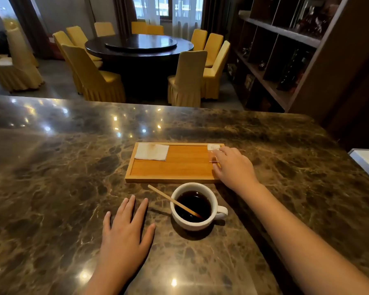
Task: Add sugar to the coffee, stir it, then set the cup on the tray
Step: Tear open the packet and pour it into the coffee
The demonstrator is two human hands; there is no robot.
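Right hand on the sugar packet at the tray's right end, coffee cup waiting on the counter

The right hand (232,167) lies over the right end of the wooden tray (173,179), fingertips on a small sugar packet (213,150); whether it pinches the packet I cannot tell. The left hand (126,228) rests flat, fingers spread, on the marble counter (51,167). The white cup (193,207) of dark coffee stands just in front of the tray, a wooden stirrer (170,200) leaning in it, and a folded napkin (151,152) lies on the tray's far left corner

White cup (193,218) of black coffee stands before wooden tray (175,165).
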